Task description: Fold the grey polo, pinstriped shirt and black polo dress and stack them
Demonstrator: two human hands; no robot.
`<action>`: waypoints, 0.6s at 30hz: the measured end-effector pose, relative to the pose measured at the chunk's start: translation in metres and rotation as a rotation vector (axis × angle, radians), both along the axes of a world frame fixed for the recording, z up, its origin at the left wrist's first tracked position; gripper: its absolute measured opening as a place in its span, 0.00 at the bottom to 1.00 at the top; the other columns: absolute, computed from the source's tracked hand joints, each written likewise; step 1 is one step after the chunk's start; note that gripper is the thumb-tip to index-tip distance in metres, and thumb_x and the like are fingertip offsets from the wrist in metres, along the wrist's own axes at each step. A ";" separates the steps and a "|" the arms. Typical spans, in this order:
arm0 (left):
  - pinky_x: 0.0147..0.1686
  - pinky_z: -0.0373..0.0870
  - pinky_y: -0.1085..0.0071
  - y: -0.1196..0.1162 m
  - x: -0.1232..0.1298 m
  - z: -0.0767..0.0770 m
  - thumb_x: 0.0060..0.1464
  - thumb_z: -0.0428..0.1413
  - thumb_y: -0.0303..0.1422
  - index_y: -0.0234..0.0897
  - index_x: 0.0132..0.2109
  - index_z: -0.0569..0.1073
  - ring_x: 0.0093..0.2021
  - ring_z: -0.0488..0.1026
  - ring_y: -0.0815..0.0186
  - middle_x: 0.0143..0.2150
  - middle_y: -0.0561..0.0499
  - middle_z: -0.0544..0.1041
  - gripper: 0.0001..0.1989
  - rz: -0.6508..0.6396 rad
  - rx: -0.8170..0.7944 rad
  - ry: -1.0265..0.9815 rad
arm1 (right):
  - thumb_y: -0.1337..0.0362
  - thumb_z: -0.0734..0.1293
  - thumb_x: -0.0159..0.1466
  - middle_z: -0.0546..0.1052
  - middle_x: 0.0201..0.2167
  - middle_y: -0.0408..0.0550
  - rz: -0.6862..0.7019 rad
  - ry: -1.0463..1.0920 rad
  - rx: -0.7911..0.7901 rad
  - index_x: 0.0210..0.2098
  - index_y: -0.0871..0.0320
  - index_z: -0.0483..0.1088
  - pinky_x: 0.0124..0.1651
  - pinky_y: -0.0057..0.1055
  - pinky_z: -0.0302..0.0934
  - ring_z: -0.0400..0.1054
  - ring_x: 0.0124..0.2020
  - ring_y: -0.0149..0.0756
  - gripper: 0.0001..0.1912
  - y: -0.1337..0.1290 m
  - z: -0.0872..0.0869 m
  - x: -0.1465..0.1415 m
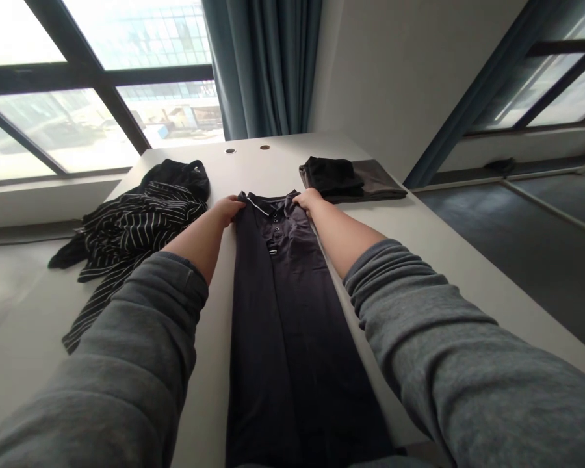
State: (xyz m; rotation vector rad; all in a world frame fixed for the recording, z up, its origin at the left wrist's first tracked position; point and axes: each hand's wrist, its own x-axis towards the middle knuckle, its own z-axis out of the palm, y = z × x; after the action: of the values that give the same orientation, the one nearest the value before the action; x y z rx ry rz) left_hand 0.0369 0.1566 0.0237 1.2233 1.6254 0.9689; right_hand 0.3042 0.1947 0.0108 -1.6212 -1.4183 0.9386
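A dark charcoal polo shirt [283, 312] lies lengthwise on the white table [209, 390], its collar at the far end and its hem out of view near me. The collar has pale piping, and the placket has several light buttons. My left hand [229, 210] grips the shirt's left shoulder by the collar. My right hand [308, 201] holds the opposite shoulder. Grey sweatshirt sleeves cover both forearms up to the lower frame.
A crumpled black-and-white striped garment [141, 227] lies left of the shirt, partly over the table's edge. Folded black cloth [334, 175] sits on a folded grey-brown garment [377, 183] at the far right. Two round grommets [230, 150] mark the far table area.
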 end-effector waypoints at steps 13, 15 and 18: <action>0.41 0.72 0.68 -0.055 -0.022 0.031 0.42 0.69 0.28 0.39 0.32 0.63 0.35 0.72 0.68 0.30 0.57 0.73 0.20 -0.196 0.523 -0.089 | 0.64 0.78 0.50 0.76 0.29 0.40 0.388 0.224 0.382 0.33 0.58 0.73 0.42 0.31 0.66 0.69 0.34 0.33 0.14 -0.054 0.025 0.046; 0.43 0.73 0.67 -0.077 -0.028 0.034 0.43 0.70 0.30 0.39 0.35 0.66 0.37 0.74 0.67 0.33 0.55 0.77 0.19 -0.257 0.545 -0.050 | 0.61 0.76 0.54 0.77 0.31 0.42 0.470 0.071 0.496 0.33 0.58 0.74 0.43 0.32 0.64 0.68 0.35 0.35 0.10 -0.080 0.024 0.058; 0.45 0.73 0.65 -0.117 -0.035 0.033 0.47 0.68 0.31 0.39 0.43 0.72 0.39 0.77 0.64 0.37 0.52 0.80 0.17 -0.365 0.583 0.131 | 0.67 0.70 0.59 0.77 0.35 0.46 0.618 -0.145 0.700 0.32 0.57 0.75 0.48 0.35 0.63 0.69 0.39 0.37 0.01 -0.121 0.021 0.073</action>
State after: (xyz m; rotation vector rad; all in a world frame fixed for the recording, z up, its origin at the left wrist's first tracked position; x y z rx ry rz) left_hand 0.0019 0.0396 0.0564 1.9314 1.1754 1.1800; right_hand 0.3771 0.0738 0.0323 -0.7476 -2.1067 0.5307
